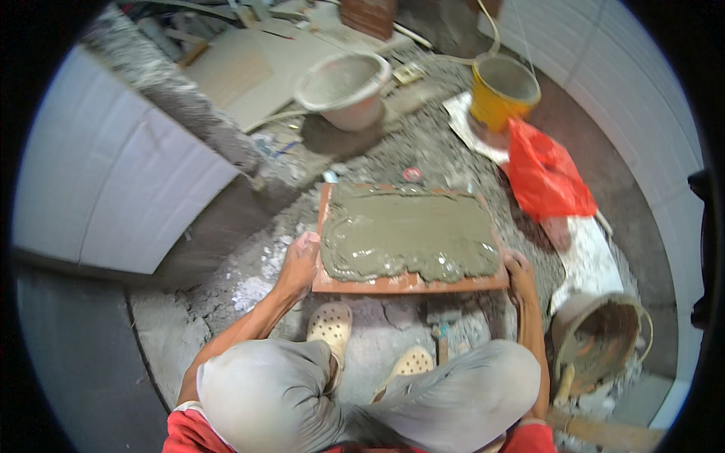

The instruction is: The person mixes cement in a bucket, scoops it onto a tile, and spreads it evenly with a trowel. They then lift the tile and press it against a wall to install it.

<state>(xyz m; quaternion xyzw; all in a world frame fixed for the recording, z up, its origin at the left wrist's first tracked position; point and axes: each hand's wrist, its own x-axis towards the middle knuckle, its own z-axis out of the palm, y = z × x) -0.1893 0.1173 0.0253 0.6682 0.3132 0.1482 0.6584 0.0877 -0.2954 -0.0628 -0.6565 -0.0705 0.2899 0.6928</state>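
Observation:
Between my hands is a reddish-brown rectangular tile [408,285], its upper face spread with a thick layer of wet grey-green mortar [411,230]. My left hand [303,259] grips the tile's left edge, and my right hand [519,273] grips its right edge near the front corner. On both hands the fingers reach partly out of sight at the tile's edges. The mortar is smooth in the middle and ragged along the sides. A bare strip of tile shows along the front and left.
A pale basin [355,106] and a yellow bucket [495,106] stand ahead. A red plastic bag [545,177] lies at the right. Near my right knee, a mortar-caked bucket [574,343] lies tipped. A hammer-like tool [443,343] is beside my clogs [330,322]. White-tiled walls flank me.

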